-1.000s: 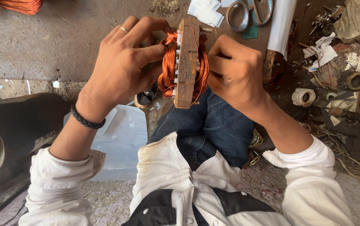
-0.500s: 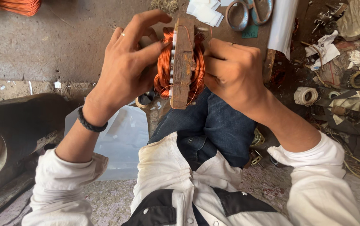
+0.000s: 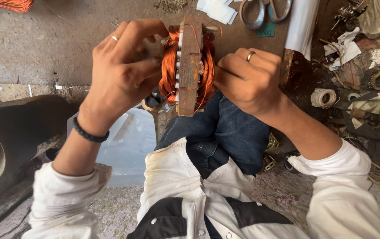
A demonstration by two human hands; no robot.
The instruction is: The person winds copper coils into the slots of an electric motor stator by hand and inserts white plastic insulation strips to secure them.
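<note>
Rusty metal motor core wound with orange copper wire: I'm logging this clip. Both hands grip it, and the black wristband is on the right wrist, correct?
Not quite. The head view shows the black wristband on the left wrist. Both the left hand and right hand do grip the rusty metal motor core wound with orange copper wire.
</note>
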